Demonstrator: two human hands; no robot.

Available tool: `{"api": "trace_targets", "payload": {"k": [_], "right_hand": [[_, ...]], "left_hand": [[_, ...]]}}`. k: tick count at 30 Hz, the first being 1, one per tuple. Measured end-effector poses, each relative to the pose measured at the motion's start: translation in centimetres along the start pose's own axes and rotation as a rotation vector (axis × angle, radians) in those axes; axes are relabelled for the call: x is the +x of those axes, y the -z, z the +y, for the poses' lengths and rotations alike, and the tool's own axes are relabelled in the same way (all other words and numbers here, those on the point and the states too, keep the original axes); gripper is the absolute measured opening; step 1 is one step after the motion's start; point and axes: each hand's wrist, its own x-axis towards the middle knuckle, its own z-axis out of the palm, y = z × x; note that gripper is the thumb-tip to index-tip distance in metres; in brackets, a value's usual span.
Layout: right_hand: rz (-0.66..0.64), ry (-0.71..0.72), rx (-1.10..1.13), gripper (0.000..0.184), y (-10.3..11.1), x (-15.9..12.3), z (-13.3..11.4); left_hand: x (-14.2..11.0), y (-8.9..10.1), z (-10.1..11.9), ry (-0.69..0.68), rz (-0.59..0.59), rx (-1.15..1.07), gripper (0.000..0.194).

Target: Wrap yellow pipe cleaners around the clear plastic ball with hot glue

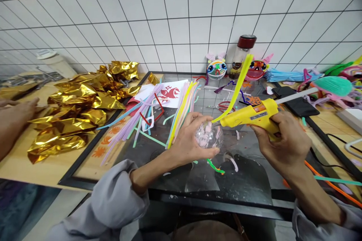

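My left hand point(190, 140) is closed around a clear plastic ball point(208, 137) with pale pink bits in or on it. A bright yellow pipe cleaner point(236, 86) rises from the top of the ball near my left fingertips. Whether those fingers pinch it or it is stuck there, I cannot tell. My right hand point(285, 141) grips a yellow hot glue gun point(250, 116) by its handle. The gun's nozzle points left at the top of the ball, beside the pipe cleaner's lower end. From the gun's back sticks a white glue stick point(296, 95).
Pastel pipe cleaners point(182, 109) lie left of the ball, near crumpled gold foil point(82, 113). Behind stand a decorated ball figure point(217, 68), another red one point(256, 68) and a jar point(241, 58). Scissors point(224, 106) lie behind the gun. At far left is another person's hand point(19, 120).
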Motion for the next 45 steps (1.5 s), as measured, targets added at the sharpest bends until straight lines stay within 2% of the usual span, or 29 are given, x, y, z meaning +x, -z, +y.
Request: {"api": "trace_targets", "payload": {"k": [7,19,26,45], "right_hand": [[0.001,-0.024,-0.013,0.014,-0.1,0.0,0.0],[0.008,0.046,0.026,0.017,0.1,-0.1,-0.5],[-0.039,0.056,-0.008,0.015,0.2,-0.6,-1.0],[-0.019,-0.028,-0.033,0.015,-0.1,-0.4,-0.1]], "left_hand": [[0.1,0.0,0.2,0.001,0.006,-0.015,0.072],[0.3,0.2,0.0,0.051,0.063,0.023,0.070],[0.4,0.2,-0.1,0.052,0.077,0.022,0.070],[0.1,0.0,0.3,0.029,0.011,-0.009,0.071]]}}
